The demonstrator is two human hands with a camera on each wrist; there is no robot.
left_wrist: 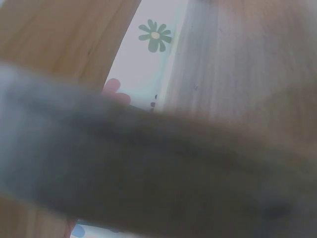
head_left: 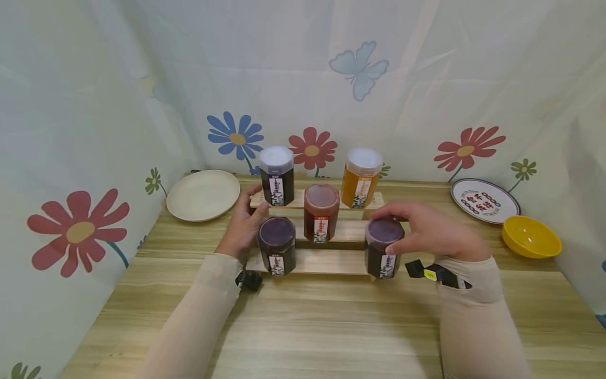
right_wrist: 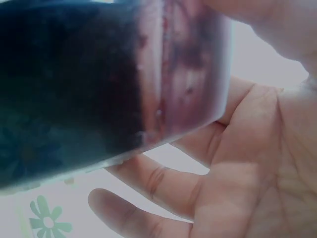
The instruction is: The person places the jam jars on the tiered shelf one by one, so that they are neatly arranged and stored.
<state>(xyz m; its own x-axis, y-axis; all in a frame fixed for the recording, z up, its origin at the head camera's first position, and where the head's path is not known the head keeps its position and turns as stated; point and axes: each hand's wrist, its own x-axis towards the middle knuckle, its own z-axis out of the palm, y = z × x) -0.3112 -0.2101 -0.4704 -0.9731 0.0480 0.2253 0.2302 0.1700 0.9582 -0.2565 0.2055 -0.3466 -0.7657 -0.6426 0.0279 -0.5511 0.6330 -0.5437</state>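
Observation:
A stepped wooden rack (head_left: 326, 261) bears several faceted jars with labels. The right hand (head_left: 435, 231) grips a dark purple jar (head_left: 381, 263) around its lid at the right end of the lowest step; in the right wrist view this jar (right_wrist: 69, 84) fills the upper left, with fingers (right_wrist: 163, 183) behind it. At the rack's left end, the left hand (head_left: 241, 226) holds the end of the top step between thumb and fingers. Beside that hand stand another dark purple jar (head_left: 276, 247) on the lowest step and a dark blue-lidded jar (head_left: 278, 181) on the top step.
A red jar (head_left: 322, 213) stands on the middle step, an amber jar (head_left: 361, 179) on the top one. On the wooden table (head_left: 341, 326) lie a cream plate (head_left: 203, 196) at left, a patterned plate (head_left: 485, 201) and a yellow bowl (head_left: 532, 237) at right. A blurred dark band crosses the left wrist view.

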